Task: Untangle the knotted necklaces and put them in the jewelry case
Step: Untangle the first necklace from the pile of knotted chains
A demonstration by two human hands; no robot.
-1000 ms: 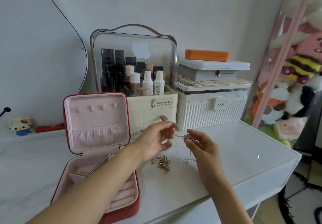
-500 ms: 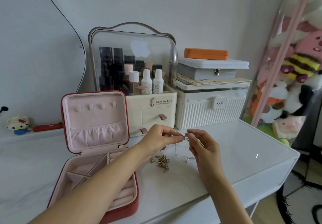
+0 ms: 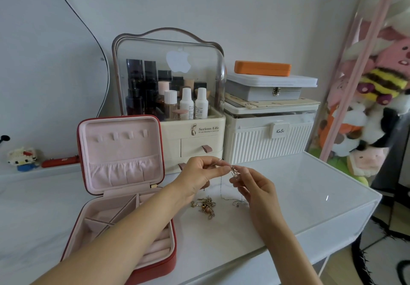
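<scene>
A thin silver necklace [image 3: 233, 172] hangs between my two hands above the white table, its chain drooping down to the tabletop. My left hand [image 3: 200, 176] pinches it at the fingertips from the left. My right hand [image 3: 255, 187] pinches it from the right, right at the small pendant. Below them a tangled heap of gold necklaces [image 3: 206, 206] lies on the table. The red jewelry case [image 3: 121, 193] stands open at the left, with a pink lining, a raised lid and divided compartments.
Behind my hands stand a cream cosmetics organizer [image 3: 190, 133] with bottles and a white ribbed storage box [image 3: 266, 138] stacked with a grey box and an orange case. Plush toys [image 3: 372, 107] fill the right side. The table's edge [image 3: 332, 227] runs at the right front.
Both hands have drawn closer together around the silver necklace, and the right hand's fingers have shifted onto the pendant. The gold heap and the case have not moved.
</scene>
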